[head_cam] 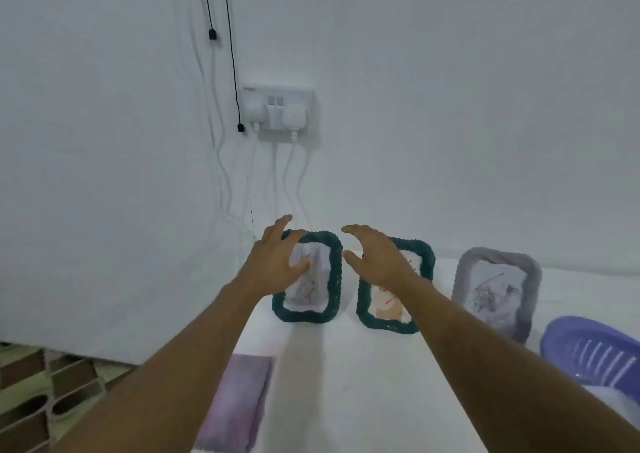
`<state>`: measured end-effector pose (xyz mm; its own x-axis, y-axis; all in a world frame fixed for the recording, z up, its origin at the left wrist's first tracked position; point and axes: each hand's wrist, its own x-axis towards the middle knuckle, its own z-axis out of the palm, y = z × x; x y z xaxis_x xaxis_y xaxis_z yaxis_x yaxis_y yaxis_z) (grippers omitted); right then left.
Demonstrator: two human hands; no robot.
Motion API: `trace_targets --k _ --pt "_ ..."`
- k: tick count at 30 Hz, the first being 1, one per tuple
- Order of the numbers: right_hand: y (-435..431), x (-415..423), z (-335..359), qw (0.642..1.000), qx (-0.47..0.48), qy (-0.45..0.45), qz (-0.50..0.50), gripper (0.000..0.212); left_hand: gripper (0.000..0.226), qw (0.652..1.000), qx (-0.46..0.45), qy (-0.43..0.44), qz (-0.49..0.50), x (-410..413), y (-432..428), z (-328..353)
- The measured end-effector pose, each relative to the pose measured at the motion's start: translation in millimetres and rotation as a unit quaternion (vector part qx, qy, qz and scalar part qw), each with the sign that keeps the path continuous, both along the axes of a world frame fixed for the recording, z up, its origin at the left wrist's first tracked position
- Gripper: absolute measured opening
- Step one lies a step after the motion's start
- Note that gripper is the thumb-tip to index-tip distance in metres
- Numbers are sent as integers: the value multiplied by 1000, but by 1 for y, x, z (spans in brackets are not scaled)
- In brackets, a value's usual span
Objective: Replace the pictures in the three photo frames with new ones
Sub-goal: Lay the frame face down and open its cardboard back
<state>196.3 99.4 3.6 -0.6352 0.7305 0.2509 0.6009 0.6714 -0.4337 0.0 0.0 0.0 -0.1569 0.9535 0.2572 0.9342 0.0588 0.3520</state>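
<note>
Brackets left green frame [334, 279], upright near wall on tabletop [346, 383], with left hand [277, 262] and right hand [377, 258]; fingers [282, 224] of both spread, released, grasping nothing. Middle green frame [384, 326] and grey frame [462, 279] upright just to right.

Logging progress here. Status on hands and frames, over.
Left hand open at left green frame. Right hand open before middle green frame. Grey frame untouched. Nothing in the way.

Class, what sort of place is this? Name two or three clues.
Probably a room in a home: a white wall socket panel with chargers plugged in, two green braided photo frames and a grey one on a white-covered table, and a purple slatted plastic basket.
</note>
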Motion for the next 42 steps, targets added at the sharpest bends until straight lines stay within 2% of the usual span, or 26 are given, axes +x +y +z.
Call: trace_targets --k 9,17,19,21,24,26,29,31,34,39,42 --pt "2 -23 -31 992 -67 111 -12 46 45 982 -19 -190 16 -22 0 -54" --pt "-16 -5 -21 974 -108 197 -31 36 46 969 88 -230 -8 -13 -17 -56" --pt "-26 12 -14 956 -173 239 -9 33 47 962 101 -251 -25 -4 -29 -52" --pt "-36 34 -11 921 -262 287 33 32 46 953 108 -277 -53 8 -41 -51" --pt "-50 66 -13 890 -327 313 53 31 44 947 96 -293 -91 30 -56 -53" --pt "-59 82 -15 876 -346 335 31 29 44 953 87 -274 -97 48 -61 -58" --pt "-68 102 -23 862 -355 362 -23 27 39 972 115 -184 -94 85 -69 -62" --pt "-74 113 -27 848 -354 391 -59 25 39 966 105 -171 -163 114 -82 -64" --pt "-82 127 -24 830 -359 419 -78 25 51 962 36 -120 -241 151 -102 -66" --pt "-93 142 -11 845 -363 386 -70 23 59 968 6 -53 -246 176 -107 -65" --pt "-97 147 -5 853 -360 377 -46 23 59 972 -14 -78 -221 185 -106 -62"
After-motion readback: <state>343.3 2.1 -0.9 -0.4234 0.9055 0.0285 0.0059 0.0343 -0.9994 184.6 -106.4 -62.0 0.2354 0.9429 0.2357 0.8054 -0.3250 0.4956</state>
